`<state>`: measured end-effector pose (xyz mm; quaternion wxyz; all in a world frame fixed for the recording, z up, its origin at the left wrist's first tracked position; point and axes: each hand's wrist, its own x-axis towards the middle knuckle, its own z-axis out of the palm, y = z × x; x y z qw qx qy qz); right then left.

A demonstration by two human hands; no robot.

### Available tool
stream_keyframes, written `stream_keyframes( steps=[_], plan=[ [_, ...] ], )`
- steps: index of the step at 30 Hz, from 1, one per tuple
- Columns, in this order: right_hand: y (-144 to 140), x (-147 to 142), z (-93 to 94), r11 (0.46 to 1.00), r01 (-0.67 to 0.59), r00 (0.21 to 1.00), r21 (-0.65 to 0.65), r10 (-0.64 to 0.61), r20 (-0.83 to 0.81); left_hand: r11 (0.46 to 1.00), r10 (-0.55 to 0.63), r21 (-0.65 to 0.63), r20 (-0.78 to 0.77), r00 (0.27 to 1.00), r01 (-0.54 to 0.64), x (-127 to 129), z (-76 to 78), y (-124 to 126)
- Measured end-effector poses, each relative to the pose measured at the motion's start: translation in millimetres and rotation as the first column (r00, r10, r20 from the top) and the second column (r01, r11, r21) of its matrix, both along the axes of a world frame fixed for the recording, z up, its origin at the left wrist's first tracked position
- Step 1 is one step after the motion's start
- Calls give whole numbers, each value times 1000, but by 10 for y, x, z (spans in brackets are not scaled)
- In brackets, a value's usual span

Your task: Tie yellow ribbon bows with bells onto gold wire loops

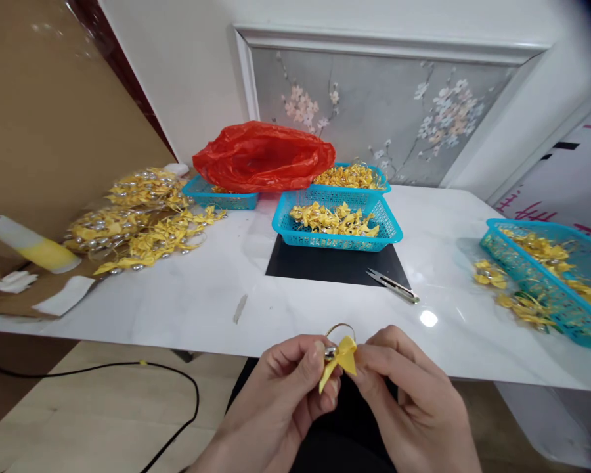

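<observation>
Assembly step, judged in progress: left hand (285, 387) and right hand (408, 387) each pinch the yellow ribbon bow (341, 360) with its silver bell (329, 353) and wire ring (340, 328), just off the table's (201, 302) near edge; next, secure the bow steadily.

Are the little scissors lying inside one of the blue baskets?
No, the scissors lie on the bare table at the black mat's front right corner, in front of the nearest blue basket.
</observation>
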<state>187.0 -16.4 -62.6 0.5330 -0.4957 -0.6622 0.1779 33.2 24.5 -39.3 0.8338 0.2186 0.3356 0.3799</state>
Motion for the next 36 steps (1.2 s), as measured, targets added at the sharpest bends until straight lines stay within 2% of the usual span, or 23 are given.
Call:
stream_keyframes(
  steps=[9, 16, 22, 29, 36],
  plan=[
    [-9, -8, -38, 1000, -20, 1000, -4, 20, -24, 1000, -9, 24, -13, 1000, 10, -2, -6, 4],
    [1, -115, -11, 1000, 8, 983, -14, -11, -183, 998, -24, 54, 8, 1000, 24, -7, 12, 10],
    [15, -58, 11, 1000, -31, 995, 3, 31, -91, 999, -26, 41, 9, 1000, 25, -7, -15, 2],
    [20, -44, 34, 1000, -4, 999, 9, 5, -50, 999, -32, 32, 10, 999, 32, -3, -25, -3],
    [21, -40, 20, 999, -30, 990, -36, 24, -139, 998, -46, 34, -3, 999, 46, -21, -20, -31]
  ],
)
